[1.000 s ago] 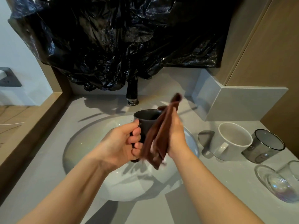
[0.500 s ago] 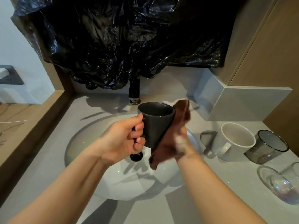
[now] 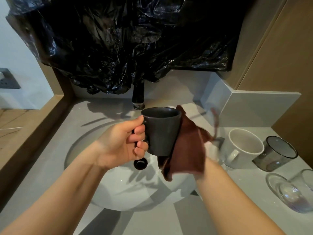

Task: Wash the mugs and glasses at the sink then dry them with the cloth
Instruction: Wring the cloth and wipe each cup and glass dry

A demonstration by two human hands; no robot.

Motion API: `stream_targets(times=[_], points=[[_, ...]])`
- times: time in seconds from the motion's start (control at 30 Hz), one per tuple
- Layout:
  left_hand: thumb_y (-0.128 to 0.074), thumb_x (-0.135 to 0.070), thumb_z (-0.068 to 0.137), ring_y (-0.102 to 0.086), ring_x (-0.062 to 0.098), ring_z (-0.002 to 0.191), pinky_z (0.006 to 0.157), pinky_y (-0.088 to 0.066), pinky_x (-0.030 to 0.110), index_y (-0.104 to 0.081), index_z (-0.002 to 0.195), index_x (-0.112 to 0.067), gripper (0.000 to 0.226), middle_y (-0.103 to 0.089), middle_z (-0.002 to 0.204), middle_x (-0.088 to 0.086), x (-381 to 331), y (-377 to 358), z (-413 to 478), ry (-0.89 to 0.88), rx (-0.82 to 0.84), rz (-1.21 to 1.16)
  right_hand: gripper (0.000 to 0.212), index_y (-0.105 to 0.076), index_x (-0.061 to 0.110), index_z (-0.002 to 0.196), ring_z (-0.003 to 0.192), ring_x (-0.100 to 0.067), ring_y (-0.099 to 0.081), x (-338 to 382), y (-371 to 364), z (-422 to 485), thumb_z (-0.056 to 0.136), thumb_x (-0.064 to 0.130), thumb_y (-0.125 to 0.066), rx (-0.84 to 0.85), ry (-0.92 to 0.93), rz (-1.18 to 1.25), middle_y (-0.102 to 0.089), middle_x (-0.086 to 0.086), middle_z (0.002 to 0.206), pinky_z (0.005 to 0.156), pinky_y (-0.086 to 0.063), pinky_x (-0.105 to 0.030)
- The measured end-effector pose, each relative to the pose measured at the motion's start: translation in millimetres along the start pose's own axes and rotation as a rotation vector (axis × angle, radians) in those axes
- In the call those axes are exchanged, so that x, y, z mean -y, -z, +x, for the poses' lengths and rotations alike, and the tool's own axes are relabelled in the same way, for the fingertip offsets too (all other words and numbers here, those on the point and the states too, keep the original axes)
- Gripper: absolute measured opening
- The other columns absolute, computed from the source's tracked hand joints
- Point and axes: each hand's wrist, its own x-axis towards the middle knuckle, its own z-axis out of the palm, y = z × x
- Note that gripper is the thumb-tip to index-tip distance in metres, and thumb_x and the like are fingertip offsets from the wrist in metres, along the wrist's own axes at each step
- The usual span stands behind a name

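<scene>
Over the sink (image 3: 79, 150), left hand (image 3: 122, 145) grips the mug (image 3: 160, 133) handle; right hand (image 3: 210, 150), grip hidden, dries its side with cloth (image 3: 188, 150); inside likely next.

Mug (image 3: 160, 131) over the sink (image 3: 118, 197), tap (image 3: 138, 95) behind — cloth (image 3: 188, 150) against its right side; second mug (image 3: 243, 155) and tumbler (image 3: 277, 155) farther right.

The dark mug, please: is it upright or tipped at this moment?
Upright: the dark mug has its round mouth facing up and narrower base pointing down over the sink, with the left hand gripping its handle.
</scene>
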Motion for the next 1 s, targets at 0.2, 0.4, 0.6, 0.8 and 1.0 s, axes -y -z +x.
stream_targets(times=[0.2, 0.4, 0.6, 0.8, 1.0], points=[[-0.051, -0.038, 0.079, -0.036, 0.011, 0.047, 0.045, -0.028, 0.017, -0.041, 0.045, -0.017, 0.041, -0.026, 0.045, -0.006, -2, 6, 2, 0.032, -0.041, -0.063, 0.045, -0.065, 0.023, 0.109, 0.088, -0.015, -0.065, -11, 0, -4, 0.078, 0.057, -0.062, -0.102, 0.276, -0.223, -0.071, 0.004, 0.094, 0.091, -0.052, -0.037], [-0.048, -0.041, 0.083, -0.040, 0.011, 0.045, 0.040, -0.034, 0.016, -0.042, 0.048, -0.017, 0.043, -0.029, 0.043, -0.007, -11, 2, -5, 0.096, 0.073, -0.052, 0.068, -0.076, 0.011, 0.083, 0.072, -0.022, -0.069, -3, 6, -9, 0.073, 0.075, -0.055, -0.069, -0.123, 0.099, -0.073, -0.011, 0.079, 0.070, -0.055, -0.031], [-0.045, -0.045, 0.096, -0.042, 0.008, 0.047, 0.041, -0.032, 0.018, -0.048, 0.081, -0.023, 0.026, -0.044, 0.069, -0.003, 9, -8, 15, -0.299, -0.437, 0.331, 0.070, -0.075, 0.012, 0.085, 0.069, -0.024, -0.070, -16, -9, -17, 0.057, 0.073, -0.055, -0.128, -0.045, 0.135, -0.073, -0.013, 0.078, 0.073, -0.053, -0.038], [-0.056, -0.046, 0.089, -0.058, 0.008, 0.077, 0.061, -0.048, 0.021, -0.054, 0.087, -0.026, 0.020, -0.060, 0.088, -0.005, 18, -22, 21, -0.555, -0.637, 0.184, 0.060, -0.066, 0.025, 0.111, 0.098, -0.021, -0.066, -34, -23, -15, 0.087, 0.069, -0.032, -0.420, 0.107, -0.205, -0.072, -0.002, 0.102, 0.099, -0.047, -0.042], [-0.060, -0.024, 0.090, -0.060, 0.015, 0.072, 0.070, -0.053, 0.036, -0.053, 0.082, -0.033, 0.014, -0.063, 0.082, 0.000, 32, -19, 25, -0.636, -0.713, 0.220, 0.073, -0.019, 0.046, 0.139, 0.112, -0.011, -0.056, -29, -39, -22, 0.077, 0.065, -0.051, -0.473, 0.412, -0.673, -0.053, 0.011, 0.129, 0.093, -0.047, -0.032]])
